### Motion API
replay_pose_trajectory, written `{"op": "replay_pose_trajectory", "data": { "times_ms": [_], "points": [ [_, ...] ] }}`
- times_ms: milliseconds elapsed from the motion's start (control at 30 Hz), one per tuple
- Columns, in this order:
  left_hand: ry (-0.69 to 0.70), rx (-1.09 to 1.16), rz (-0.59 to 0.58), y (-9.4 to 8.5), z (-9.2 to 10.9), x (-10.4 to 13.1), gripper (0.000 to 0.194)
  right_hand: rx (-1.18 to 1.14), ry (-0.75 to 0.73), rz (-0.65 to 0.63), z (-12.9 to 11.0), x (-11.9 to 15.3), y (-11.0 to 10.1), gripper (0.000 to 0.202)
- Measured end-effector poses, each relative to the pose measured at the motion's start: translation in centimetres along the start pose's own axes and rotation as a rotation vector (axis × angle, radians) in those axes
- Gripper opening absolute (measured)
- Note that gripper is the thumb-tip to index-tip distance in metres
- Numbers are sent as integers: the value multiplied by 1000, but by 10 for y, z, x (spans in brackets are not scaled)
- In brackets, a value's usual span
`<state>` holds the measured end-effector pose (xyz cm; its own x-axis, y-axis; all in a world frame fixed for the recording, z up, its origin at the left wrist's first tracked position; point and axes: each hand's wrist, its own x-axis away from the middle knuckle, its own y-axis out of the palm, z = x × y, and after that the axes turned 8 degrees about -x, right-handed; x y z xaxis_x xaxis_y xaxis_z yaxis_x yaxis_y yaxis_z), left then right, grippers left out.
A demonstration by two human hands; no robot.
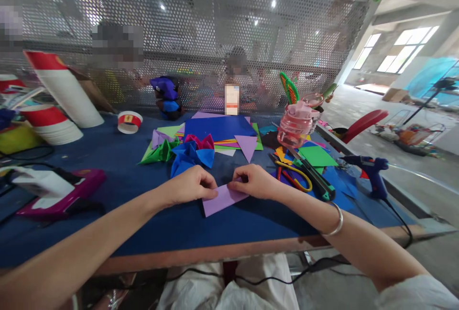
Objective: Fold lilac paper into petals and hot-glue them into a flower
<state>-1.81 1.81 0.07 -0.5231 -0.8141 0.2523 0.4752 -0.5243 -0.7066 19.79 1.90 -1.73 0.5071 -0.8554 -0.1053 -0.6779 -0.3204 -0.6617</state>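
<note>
Paper strip [223, 201], lilac, folded: one, on the near middle of the counter [143, 224], slanted, right end farther than left. Left hand [195, 184]: thumb and fingers pinching the strip near its left end. Right hand [253, 181]: thumb and fingers pinching the strip's far right end; silver bangle [338, 219] on that arm. Blue folded paper [190, 157]: one, just beyond the left hand, beside green folded paper [159, 153], left. Lilac triangle [246, 145]: flat, beyond the right hand, overlapping stacked sheets topped by a dark blue sheet [217, 128]. Pink jug [294, 128]: upright, right of the stack. Utility knife [318, 178]: slanted, right of the right hand. Glue gun [376, 176]: blue, farther right. Paper cup [129, 122]: single, far left, near nested cups [70, 92].
</note>
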Motion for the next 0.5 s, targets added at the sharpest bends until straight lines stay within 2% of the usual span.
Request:
{"op": "replay_pose_trajectory", "data": {
  "times_ms": [133,233,367,467,500],
  "points": [
    [42,-182,-1,3,1,3,22,88,10,-26,-4,2,1,13],
    [43,-287,68,8,2,6,18,143,3,-7,-6,4,4,10],
    [104,-316,188,14,2,11,16,234,0,21,-7,7,8,8],
    [129,-398,203,17,2,13,5,284,-8,26,-6,8,11,7],
    [148,-437,219,18,3,13,7,296,-12,26,-6,9,11,6]
  ]
}}
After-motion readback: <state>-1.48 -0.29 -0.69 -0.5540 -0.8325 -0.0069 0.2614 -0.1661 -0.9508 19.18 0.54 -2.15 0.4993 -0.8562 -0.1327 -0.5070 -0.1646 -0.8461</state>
